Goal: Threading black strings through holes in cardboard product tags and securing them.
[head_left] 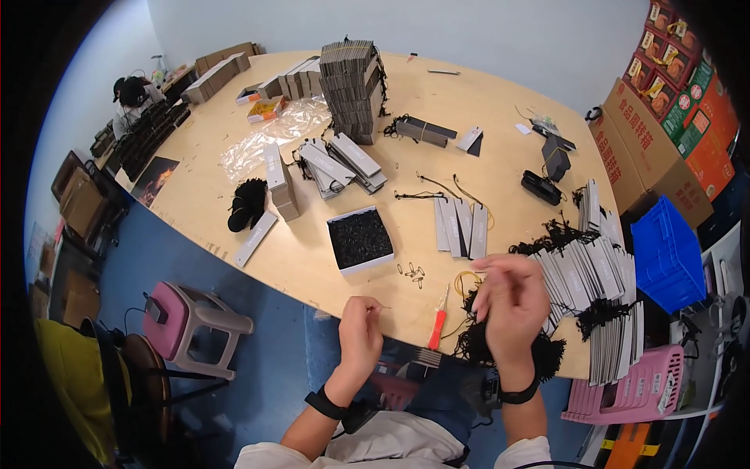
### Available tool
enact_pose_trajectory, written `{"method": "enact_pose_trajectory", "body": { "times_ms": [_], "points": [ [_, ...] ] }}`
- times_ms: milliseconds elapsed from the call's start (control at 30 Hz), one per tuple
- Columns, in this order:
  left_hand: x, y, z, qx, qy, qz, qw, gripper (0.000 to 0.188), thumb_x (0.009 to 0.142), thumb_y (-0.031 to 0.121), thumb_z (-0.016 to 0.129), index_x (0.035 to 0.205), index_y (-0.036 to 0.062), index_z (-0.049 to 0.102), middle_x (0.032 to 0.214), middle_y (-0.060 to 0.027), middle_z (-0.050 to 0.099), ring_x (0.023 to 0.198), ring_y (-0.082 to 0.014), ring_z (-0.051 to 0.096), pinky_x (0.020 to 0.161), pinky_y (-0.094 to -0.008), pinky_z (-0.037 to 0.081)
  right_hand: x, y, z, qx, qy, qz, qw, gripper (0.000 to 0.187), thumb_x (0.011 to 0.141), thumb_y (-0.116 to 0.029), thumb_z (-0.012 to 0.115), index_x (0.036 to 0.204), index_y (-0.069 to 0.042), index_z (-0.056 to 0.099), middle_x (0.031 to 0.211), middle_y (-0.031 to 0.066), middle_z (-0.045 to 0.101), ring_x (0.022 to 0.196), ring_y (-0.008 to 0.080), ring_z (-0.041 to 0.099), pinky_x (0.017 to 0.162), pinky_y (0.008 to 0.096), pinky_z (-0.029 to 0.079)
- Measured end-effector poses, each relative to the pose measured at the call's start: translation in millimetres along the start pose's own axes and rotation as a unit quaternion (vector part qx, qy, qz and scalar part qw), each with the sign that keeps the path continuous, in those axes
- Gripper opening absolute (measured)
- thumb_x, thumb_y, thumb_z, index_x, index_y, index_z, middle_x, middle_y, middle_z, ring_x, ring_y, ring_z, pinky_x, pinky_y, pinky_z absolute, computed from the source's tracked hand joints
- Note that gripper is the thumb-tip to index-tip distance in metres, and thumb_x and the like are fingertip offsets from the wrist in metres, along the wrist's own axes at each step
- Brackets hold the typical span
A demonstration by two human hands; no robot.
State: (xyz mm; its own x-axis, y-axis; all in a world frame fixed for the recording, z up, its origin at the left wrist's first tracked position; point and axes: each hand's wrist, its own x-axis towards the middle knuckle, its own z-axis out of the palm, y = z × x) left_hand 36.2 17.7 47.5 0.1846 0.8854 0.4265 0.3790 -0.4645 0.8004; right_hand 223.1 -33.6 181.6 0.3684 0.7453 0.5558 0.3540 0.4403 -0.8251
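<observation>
My left hand (pixel 361 332) is at the table's near edge. Its thumb and forefinger pinch a thin small piece, too tiny to name. My right hand (pixel 516 305) hovers over a heap of black strings (pixel 478 344), fingers loosely curled and apart, holding nothing that I can see. Between the hands lies a seam ripper-like tool (pixel 437 327) with a red handle. Several small metal pins (pixel 414 273) are scattered ahead of my left hand. Behind them stands a white box (pixel 361 238) filled with small black pieces. Grey hang tags (pixel 461 227) with strings lie fanned farther off.
Many strung grey tags (pixel 582 273) cover the right side. A tall banded stack of tags (pixel 349 94) rises at the back. Beyond the right edge are a blue crate (pixel 668 254) and a cardboard carton (pixel 644 144). A pink stool (pixel 168 313) stands left; another person (pixel 133 98) sits far left.
</observation>
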Motion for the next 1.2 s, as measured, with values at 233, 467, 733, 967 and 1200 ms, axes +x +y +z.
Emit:
{"method": "enact_pose_trajectory", "body": {
  "times_ms": [233,467,733,967,1200],
  "points": [
    [0,5,9,0.003,0.023,-0.003,1.0,0.022,0.088,-0.002,0.064,0.11,-0.0004,0.06,0.088,-0.014,0.066,0.075,-0.025,0.067,0.066,-0.0315,0.052,38,-11,-45,-0.05,0.143,-0.24,0.959,0.008,0.096,-0.004,0.057,0.101,0.001,0.052,0.117,0.019,0.057,0.084,0.0185,0.064,0.063,0.0267,0.052],
    [-5,2,7,-0.021,0.028,-0.008,0.999,0.018,0.09,0.001,0.065,0.107,-0.0009,0.062,0.089,-0.0139,0.068,0.076,-0.0216,0.069,0.065,-0.0282,0.053,-46,11,-26,-0.132,-0.037,0.062,0.989,0.003,0.089,-0.002,0.066,0.091,-0.001,0.064,0.073,0.0051,0.061,0.06,0.0083,0.053,0.054,0.0221,0.042],
    [-27,18,13,-0.066,0.0,0.038,0.997,0.013,0.087,-0.002,0.068,0.099,-0.0014,0.064,0.09,-0.0131,0.07,0.078,-0.0211,0.069,0.07,-0.0283,0.054,-103,36,6,-0.065,-0.063,0.205,0.975,0.007,0.087,-0.003,0.07,0.091,-0.001,0.065,0.063,-0.0015,0.058,0.053,0.0009,0.047,0.048,0.0195,0.035],
    [-32,34,16,-0.12,-0.025,0.034,0.992,0.013,0.085,-0.003,0.068,0.097,-0.0016,0.063,0.091,-0.0141,0.068,0.079,-0.0241,0.068,0.071,-0.0299,0.053,-115,32,4,-0.034,-0.026,0.245,0.968,0.005,0.088,-0.003,0.069,0.09,-0.001,0.064,0.063,-0.0061,0.051,0.055,-0.0014,0.042,0.049,0.0174,0.031],
    [-34,38,16,-0.137,-0.028,0.017,0.99,0.012,0.085,-0.003,0.068,0.096,-0.0015,0.063,0.089,-0.0141,0.068,0.078,-0.0233,0.068,0.071,-0.0292,0.053,-119,40,5,-0.036,-0.035,0.255,0.966,0.006,0.088,-0.004,0.07,0.091,-0.001,0.065,0.059,-0.0045,0.049,0.053,-0.0003,0.042,0.047,0.0189,0.032]
  ]
}}
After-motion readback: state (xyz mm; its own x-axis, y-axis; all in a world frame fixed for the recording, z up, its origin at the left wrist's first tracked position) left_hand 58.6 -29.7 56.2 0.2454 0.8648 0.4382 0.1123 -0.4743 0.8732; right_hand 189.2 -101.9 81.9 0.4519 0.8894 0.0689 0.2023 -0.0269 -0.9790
